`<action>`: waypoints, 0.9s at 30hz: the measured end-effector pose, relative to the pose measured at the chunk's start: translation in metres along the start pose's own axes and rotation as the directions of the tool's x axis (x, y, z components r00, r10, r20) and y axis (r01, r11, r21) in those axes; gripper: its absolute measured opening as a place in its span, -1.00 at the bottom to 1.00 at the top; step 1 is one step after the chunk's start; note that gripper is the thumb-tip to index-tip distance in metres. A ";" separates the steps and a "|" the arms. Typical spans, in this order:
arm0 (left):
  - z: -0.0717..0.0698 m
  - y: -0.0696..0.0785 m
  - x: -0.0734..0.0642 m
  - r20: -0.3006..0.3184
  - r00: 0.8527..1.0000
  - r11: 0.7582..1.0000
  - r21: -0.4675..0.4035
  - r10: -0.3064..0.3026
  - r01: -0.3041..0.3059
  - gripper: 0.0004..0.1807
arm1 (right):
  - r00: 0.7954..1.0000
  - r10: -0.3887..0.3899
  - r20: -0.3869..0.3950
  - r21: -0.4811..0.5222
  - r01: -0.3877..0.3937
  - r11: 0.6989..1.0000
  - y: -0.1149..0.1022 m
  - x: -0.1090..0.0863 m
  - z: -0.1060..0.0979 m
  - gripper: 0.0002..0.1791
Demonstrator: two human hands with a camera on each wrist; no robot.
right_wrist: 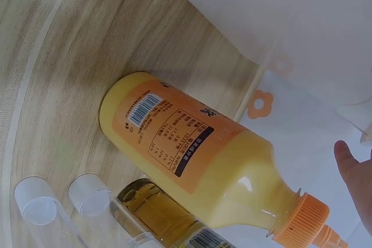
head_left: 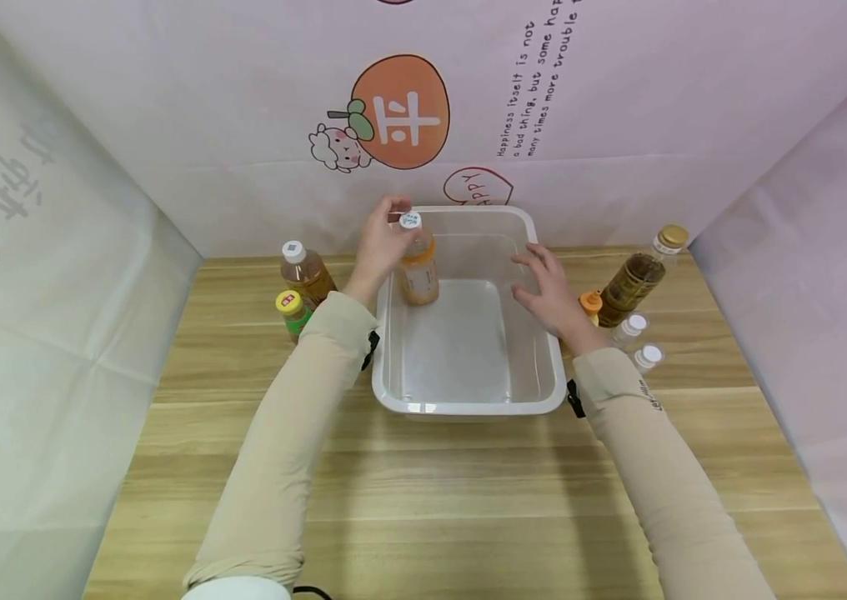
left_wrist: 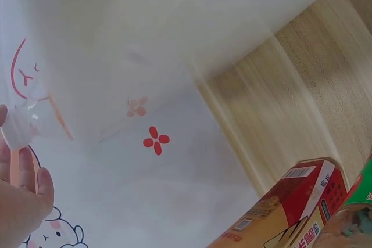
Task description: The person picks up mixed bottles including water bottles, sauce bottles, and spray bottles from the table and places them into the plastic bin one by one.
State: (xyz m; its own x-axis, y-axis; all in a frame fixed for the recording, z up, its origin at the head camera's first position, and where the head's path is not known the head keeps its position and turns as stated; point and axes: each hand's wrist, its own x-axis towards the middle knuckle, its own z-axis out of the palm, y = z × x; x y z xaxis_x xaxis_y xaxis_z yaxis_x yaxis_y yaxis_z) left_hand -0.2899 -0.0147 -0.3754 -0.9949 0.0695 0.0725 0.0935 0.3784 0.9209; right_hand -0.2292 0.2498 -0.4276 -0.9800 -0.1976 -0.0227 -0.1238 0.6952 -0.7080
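Note:
My left hand (head_left: 384,243) grips a clear bottle with an orange-banded label (head_left: 419,275) near its white cap. The bottle is upright inside the back left corner of a white plastic bin (head_left: 468,408); whether its base touches the bin floor I cannot tell. In the left wrist view, the fingers (left_wrist: 26,190) curl at the bottle's pale top (left_wrist: 32,121), most of it hidden behind the bin wall. My right hand (head_left: 549,292) is at the bin's right rim, fingers spread and holding nothing. Close by stands a yellow squeeze bottle with an orange cap (right_wrist: 192,149).
Right of the bin stand a gold-capped oil bottle (head_left: 633,283) and two small white-capped containers (head_left: 632,327). To its left are a white-capped brown bottle (head_left: 307,273) and a yellow-capped jar (head_left: 292,312). A red and yellow box (left_wrist: 285,207) lies near the jar. Printed cloth surrounds the wooden table (head_left: 453,500).

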 end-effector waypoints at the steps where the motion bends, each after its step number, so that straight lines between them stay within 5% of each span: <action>1: 0.000 0.000 0.000 -0.004 1.000 1.000 0.001 0.002 -0.002 -0.51 | 1.000 0.000 0.000 -0.002 0.000 1.000 0.000 0.000 0.000 -0.43; 12: -0.004 0.008 -0.001 -0.021 1.000 1.000 0.026 0.014 -0.014 -0.51 | 1.000 0.010 0.009 0.002 -0.010 1.000 -0.002 -0.001 -0.001 -0.43; 27: -0.016 0.029 -0.007 -0.019 0.999 0.997 -0.058 0.048 -0.049 -0.50 | 1.000 0.014 0.010 0.007 -0.014 1.000 -0.001 0.000 -0.001 -0.43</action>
State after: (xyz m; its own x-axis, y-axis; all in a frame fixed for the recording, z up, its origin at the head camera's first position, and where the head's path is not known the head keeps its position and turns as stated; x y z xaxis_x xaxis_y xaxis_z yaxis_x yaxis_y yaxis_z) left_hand -0.2809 -0.0192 -0.3435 -0.9898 0.0699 0.1242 0.1402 0.3205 0.9368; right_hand -0.2289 0.2499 -0.4263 -0.9801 -0.1946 -0.0394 -0.1090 0.6932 -0.7125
